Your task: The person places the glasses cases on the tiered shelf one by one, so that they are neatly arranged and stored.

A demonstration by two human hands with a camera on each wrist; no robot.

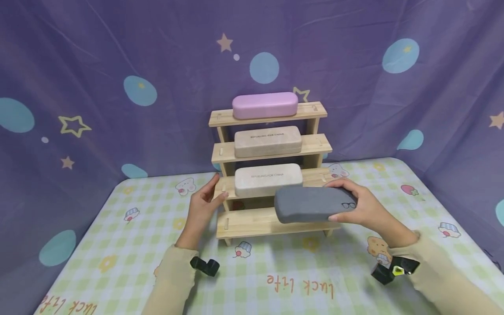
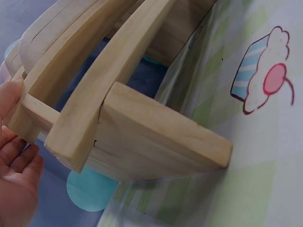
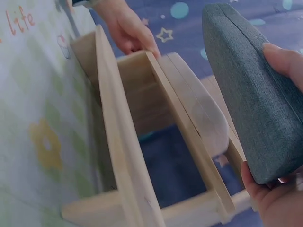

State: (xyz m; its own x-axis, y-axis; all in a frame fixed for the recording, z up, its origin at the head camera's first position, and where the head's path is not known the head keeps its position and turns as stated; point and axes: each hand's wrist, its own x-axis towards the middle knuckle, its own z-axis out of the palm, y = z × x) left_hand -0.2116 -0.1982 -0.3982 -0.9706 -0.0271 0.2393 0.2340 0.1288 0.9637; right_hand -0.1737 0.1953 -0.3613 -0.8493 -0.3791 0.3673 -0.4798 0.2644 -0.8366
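Note:
My right hand [image 1: 364,208] grips the right end of a grey fabric glasses case [image 1: 307,203], thumb on one long side and fingers on the other. The case hangs in front of the wooden tiered rack [image 1: 252,225], overlapping its lowest steps in the head view. At the rack's left side, my left hand [image 1: 204,201] holds the end of the second step from the bottom, with the thumb on its front edge. A white case [image 1: 267,181] lies on that step. Above it stand a beige case [image 1: 267,142] and, on the top step, a pink case [image 1: 265,106].
A checked tablecloth [image 1: 138,245] with printed cupcakes and lettering covers the table under the rack. Close behind hangs a purple curtain [image 1: 189,57] with stars and blue spots, which also runs along both sides.

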